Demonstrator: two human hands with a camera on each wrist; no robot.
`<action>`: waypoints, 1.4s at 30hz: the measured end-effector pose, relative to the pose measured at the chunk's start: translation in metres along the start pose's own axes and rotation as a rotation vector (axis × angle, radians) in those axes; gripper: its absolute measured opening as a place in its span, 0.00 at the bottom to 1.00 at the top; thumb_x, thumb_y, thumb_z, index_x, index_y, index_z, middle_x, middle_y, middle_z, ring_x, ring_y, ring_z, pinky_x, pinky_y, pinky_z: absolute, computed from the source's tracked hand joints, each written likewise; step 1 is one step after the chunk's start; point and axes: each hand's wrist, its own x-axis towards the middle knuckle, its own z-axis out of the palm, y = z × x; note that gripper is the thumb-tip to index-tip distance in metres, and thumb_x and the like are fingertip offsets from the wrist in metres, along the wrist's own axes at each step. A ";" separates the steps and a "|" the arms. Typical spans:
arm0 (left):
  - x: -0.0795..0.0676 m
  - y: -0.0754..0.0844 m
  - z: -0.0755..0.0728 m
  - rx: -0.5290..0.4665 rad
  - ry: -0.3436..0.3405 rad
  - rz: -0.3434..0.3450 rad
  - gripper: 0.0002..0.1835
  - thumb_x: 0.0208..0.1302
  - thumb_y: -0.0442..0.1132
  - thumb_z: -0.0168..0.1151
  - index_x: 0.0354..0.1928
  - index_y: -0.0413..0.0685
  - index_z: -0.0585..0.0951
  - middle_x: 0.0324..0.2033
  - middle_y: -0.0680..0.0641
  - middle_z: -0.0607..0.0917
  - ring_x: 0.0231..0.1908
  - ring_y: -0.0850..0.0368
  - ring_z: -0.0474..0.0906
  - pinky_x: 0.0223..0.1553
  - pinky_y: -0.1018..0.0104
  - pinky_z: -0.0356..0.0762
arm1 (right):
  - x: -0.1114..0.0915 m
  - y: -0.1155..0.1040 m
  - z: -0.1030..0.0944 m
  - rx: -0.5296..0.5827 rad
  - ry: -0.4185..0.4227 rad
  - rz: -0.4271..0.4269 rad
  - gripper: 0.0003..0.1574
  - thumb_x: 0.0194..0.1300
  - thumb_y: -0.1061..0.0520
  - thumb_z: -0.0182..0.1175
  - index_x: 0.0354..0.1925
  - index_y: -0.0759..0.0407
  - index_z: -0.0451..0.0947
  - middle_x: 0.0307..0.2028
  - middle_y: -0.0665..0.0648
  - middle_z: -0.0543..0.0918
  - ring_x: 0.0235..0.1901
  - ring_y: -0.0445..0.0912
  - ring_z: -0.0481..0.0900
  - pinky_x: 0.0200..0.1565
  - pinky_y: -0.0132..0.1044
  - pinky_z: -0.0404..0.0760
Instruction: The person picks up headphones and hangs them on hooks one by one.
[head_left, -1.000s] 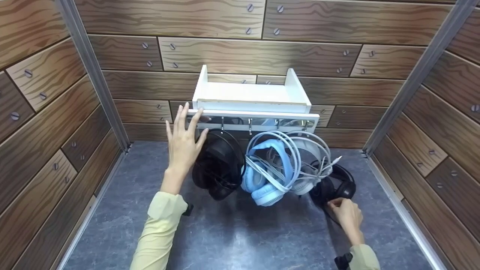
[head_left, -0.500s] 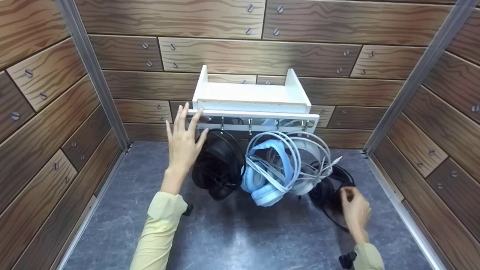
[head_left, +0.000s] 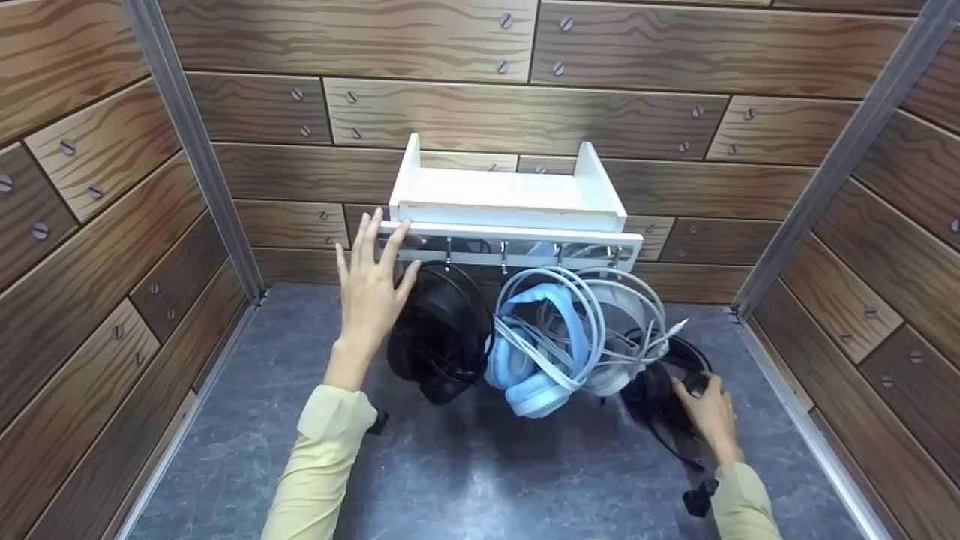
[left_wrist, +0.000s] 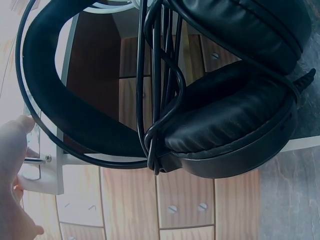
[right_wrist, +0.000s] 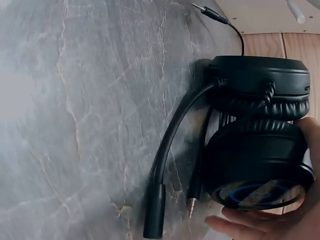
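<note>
In the head view my left hand (head_left: 369,296) lies with long, spread fingers against the left end of a white rack (head_left: 517,232) with metal hooks. Right beside it hangs a black headset (head_left: 439,337), its coiled cable and padded ear cups filling the left wrist view. Low on the right, my right hand (head_left: 709,412) grips an ear cup of another black headset (right_wrist: 257,155) close over the grey surface. The right wrist view shows thumb and fingers on opposite sides of that cup. A microphone boom (right_wrist: 156,210) and a cable plug (right_wrist: 192,205) stick out from this headset.
Light blue headphones (head_left: 544,352) and grey-white headphones (head_left: 611,375) with looped white cables hang from the right half of the rack. A white shelf (head_left: 510,187) stands behind it. Wood-patterned walls (head_left: 480,105) close off the back and sides.
My right hand has shifted right along the lower black headset, from its lower part up to the near ear cup. The left hand stays at the rack's end. The head view has tilted slightly.
</note>
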 end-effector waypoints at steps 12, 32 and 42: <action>0.000 0.000 0.001 0.000 -0.014 -0.005 0.31 0.62 0.57 0.54 0.67 0.72 0.60 0.71 0.53 0.50 0.70 0.55 0.42 0.67 0.40 0.33 | -0.006 0.002 -0.004 -0.014 -0.024 0.012 0.49 0.59 0.31 0.50 0.64 0.61 0.51 0.55 0.81 0.65 0.53 0.74 0.64 0.53 0.63 0.62; 0.000 0.001 0.000 -0.001 -0.001 0.002 0.30 0.62 0.57 0.54 0.66 0.72 0.61 0.70 0.51 0.52 0.70 0.55 0.42 0.67 0.40 0.33 | -0.038 0.003 -0.007 -0.059 -0.099 -0.021 0.54 0.60 0.29 0.46 0.64 0.67 0.46 0.53 0.84 0.63 0.51 0.76 0.64 0.50 0.66 0.61; 0.000 0.000 -0.001 -0.011 -0.007 -0.008 0.30 0.62 0.57 0.54 0.66 0.72 0.61 0.70 0.52 0.52 0.70 0.55 0.43 0.66 0.39 0.34 | -0.057 0.004 -0.005 -0.050 -0.083 -0.033 0.53 0.59 0.28 0.48 0.63 0.65 0.48 0.54 0.83 0.64 0.52 0.74 0.64 0.50 0.66 0.61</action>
